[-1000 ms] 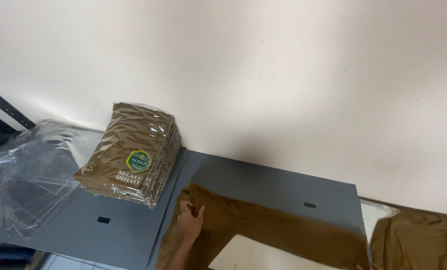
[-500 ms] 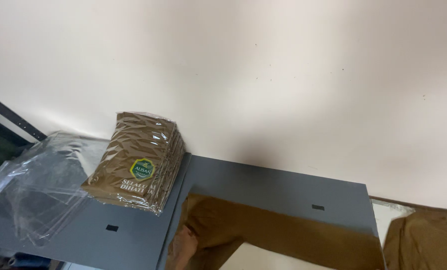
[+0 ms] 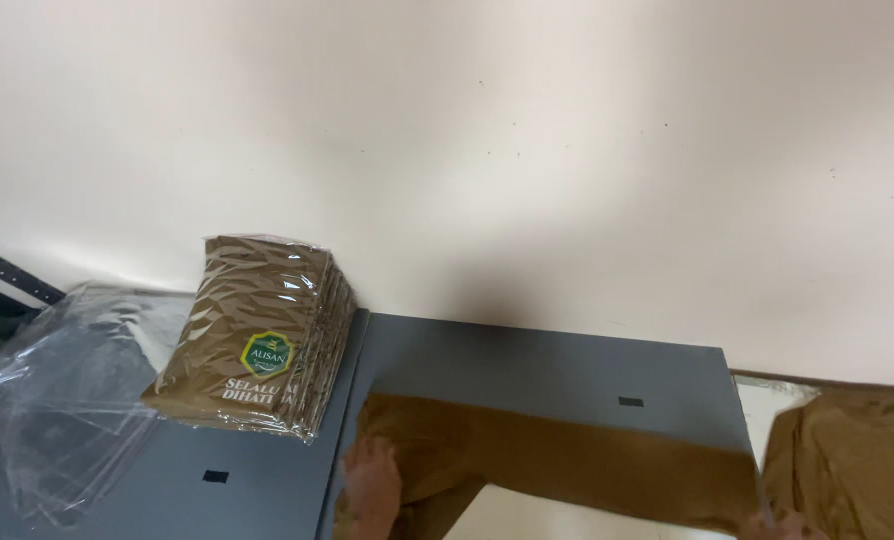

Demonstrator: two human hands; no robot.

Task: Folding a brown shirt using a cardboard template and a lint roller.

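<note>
Left hand (image 3: 372,480) lower on flat brown cloth (image 3: 567,455)

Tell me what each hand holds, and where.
Left hand lies flat on the brown cloth's left end; right hand pinches its right corner.

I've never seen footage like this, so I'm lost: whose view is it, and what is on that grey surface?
There is no machine here. A person wears a camera on the head, so the one picture looks down at their own bare hands. The left hand lies flat on a brown cloth spread over a grey table. Only the fingertips of the right hand show at the bottom edge, by the cloth's right end; whether they grip it cannot be told. To the left sits a stack of brown cloths in clear wrap, with loose clear bags beside it. More brown fabric lies at far right.
</note>
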